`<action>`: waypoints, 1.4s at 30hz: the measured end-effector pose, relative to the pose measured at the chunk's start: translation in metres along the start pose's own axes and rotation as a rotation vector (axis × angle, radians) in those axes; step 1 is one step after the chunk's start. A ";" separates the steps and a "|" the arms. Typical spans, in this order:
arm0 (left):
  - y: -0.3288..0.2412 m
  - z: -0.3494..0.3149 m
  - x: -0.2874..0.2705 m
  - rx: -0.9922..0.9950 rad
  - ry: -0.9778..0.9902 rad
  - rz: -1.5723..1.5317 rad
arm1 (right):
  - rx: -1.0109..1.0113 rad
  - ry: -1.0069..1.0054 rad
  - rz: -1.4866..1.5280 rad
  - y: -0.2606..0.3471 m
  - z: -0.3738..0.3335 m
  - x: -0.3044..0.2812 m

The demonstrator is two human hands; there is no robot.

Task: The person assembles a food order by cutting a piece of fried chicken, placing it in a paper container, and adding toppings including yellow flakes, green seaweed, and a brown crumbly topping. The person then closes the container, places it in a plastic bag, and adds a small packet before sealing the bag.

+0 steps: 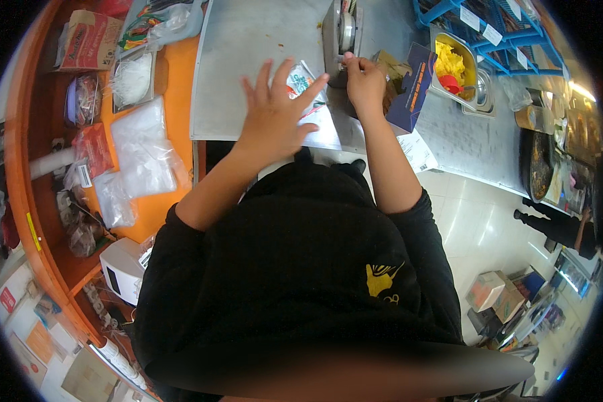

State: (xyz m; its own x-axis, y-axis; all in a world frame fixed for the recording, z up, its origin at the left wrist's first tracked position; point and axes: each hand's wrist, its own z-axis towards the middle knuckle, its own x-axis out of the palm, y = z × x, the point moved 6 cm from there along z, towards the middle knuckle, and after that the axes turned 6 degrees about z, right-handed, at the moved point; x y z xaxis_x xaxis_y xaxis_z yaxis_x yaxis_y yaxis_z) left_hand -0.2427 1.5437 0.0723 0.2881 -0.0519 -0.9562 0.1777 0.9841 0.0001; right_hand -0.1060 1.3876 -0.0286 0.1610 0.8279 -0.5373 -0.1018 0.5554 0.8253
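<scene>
My left hand [271,110] is open, fingers spread, above a white printed paper packet [325,127] at the near edge of the steel table [231,53]. Part of the packet is hidden behind the fingers; whether they touch it I cannot tell. Ahead of my right hand stands a grey tape dispenser [331,40] with a roll of tape [346,32] in it. My right hand [366,86] pinches at the dispenser's near end; what lies between the fingertips is too small to make out. Just right of that hand is an open dark-blue carton [414,87] with orange print.
Metal tray [477,94] with yellow pieces [449,61] and red scoop [450,84] stands right, near blue racks [442,15]. A printed sheet [419,153] overhangs the table edge. Left, an orange shelf [157,218] holds clear plastic bags [144,144] and a cardboard box [89,41].
</scene>
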 end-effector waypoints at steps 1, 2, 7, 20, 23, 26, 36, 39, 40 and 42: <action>-0.007 0.002 0.003 -0.004 0.057 -0.319 | -0.012 0.002 0.015 0.000 0.002 0.001; -0.017 0.003 0.008 -0.009 0.113 -0.635 | 0.037 0.040 0.080 -0.003 0.002 0.004; -0.063 0.019 0.101 -1.040 0.440 -2.056 | 0.112 -0.013 0.219 -0.003 0.007 0.000; -0.084 0.039 0.142 -0.946 0.149 -1.987 | 0.557 0.520 0.466 -0.005 -0.165 -0.090; -0.083 0.041 0.148 -0.962 0.124 -1.908 | 0.410 0.491 0.486 -0.014 -0.168 -0.101; -0.083 0.045 0.157 -0.981 0.166 -1.870 | 0.497 0.569 0.453 -0.027 -0.165 -0.092; -0.087 0.042 0.197 -1.278 0.207 -1.786 | 0.435 0.522 0.293 -0.040 -0.152 -0.086; -0.091 0.020 0.196 -1.396 0.250 -1.794 | 0.384 0.562 0.232 -0.040 -0.156 -0.088; -0.093 0.012 0.191 -1.453 0.310 -1.747 | 0.382 0.570 0.231 -0.040 -0.159 -0.089; -0.100 0.021 0.164 -1.137 0.264 -1.760 | 0.391 0.597 0.382 -0.037 -0.163 -0.090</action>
State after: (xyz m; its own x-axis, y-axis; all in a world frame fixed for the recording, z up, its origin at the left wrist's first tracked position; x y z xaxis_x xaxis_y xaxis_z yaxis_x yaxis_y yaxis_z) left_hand -0.1931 1.4332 -0.0781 0.3716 -0.8968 0.2403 -0.4937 -0.4101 -0.7668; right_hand -0.2771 1.3052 -0.0394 -0.3777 0.9186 -0.1167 0.3249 0.2495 0.9122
